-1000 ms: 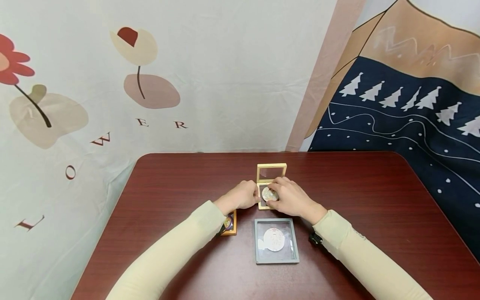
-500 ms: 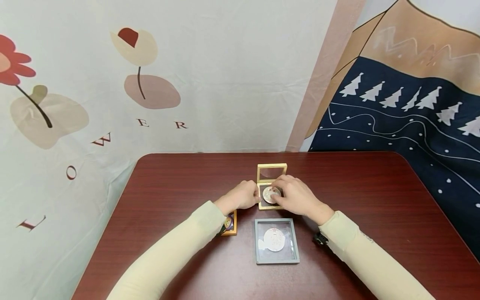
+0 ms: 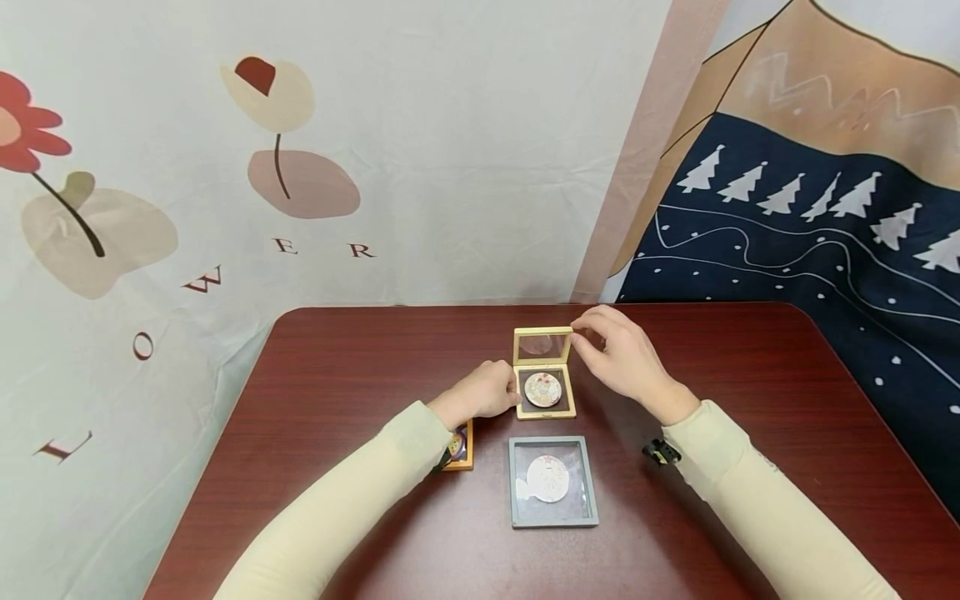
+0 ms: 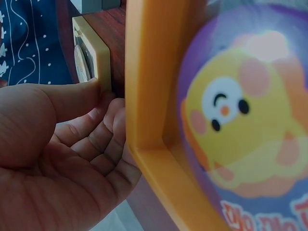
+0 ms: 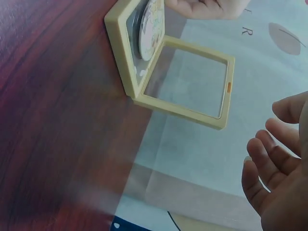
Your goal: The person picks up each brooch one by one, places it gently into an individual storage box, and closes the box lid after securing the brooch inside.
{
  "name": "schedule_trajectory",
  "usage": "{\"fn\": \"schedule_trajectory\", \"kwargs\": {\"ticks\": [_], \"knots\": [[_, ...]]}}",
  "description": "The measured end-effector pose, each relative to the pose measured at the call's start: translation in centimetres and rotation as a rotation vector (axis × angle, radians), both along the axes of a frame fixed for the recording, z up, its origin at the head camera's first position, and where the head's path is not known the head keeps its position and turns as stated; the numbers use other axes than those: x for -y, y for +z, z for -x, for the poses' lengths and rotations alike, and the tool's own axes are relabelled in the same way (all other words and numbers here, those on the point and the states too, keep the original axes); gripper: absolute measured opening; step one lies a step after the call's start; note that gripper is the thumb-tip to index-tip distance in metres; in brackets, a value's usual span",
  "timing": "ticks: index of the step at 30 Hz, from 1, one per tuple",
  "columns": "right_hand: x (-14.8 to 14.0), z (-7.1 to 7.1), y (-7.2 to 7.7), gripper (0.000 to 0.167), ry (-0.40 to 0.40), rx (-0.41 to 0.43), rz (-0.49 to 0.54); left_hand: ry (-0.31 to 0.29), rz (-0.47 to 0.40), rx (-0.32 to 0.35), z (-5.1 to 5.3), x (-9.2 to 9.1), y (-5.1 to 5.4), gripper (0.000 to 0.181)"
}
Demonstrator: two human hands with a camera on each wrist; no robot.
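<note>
A yellow display case lies with its lid raised upright at the back of the table. A round badge with a coloured print sits inside its base. My left hand pinches the left edge of the base; in the left wrist view the thumb lies on the rim and the other fingers curl below. Beside the lid's upper right corner is my right hand, its fingers loosely bent and holding nothing. The right wrist view shows a gap between that hand and the lid frame.
In front of the yellow case lies a grey display case with a round badge in it. An orange case with a cartoon chick badge is partly hidden under my left wrist. A printed cloth hangs behind the table.
My right hand has let go of the badge, which now lies in the yellow case, and has moved back and right to the lid. The left hand has stayed put.
</note>
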State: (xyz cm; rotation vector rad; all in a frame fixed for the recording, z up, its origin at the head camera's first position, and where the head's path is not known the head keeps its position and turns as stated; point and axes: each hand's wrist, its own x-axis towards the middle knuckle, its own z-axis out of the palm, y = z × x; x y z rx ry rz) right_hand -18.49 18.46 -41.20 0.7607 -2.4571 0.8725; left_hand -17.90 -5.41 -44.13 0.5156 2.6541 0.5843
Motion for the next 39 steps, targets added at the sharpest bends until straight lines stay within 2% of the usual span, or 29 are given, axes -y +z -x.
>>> {"fn": "schedule_trajectory", "kwargs": {"ticks": [8, 17, 22, 27, 33, 39], "knots": [[0.2, 0.7, -0.3, 0.029, -0.017, 0.104, -0.034, 0.013, -0.002, 0.020, 0.1, 0.0, -0.1, 0.041], [0.1, 1.3, -0.8, 0.051, -0.042, 0.245, -0.137, 0.002, -0.011, 0.020, 0.2, 0.1, -0.1, 0.042], [0.1, 1.3, -1.2, 0.056, -0.034, 0.301, -0.152, 0.005, -0.020, 0.027, 0.2, 0.2, 0.0, 0.041], [0.0, 1.0, -1.6, 0.050, -0.016, 0.305, -0.126, 0.000, -0.029, 0.023, 0.1, 0.2, 0.0, 0.042], [0.0, 0.8, -2.1, 0.038, 0.040, 0.252, -0.055, 0.002, -0.026, 0.026, 0.1, 0.1, 0.0, 0.041], [0.0, 0.4, -2.1, 0.031, 0.059, 0.226, -0.046, 0.007, -0.020, 0.033, 0.1, 0.2, -0.1, 0.043]]}}
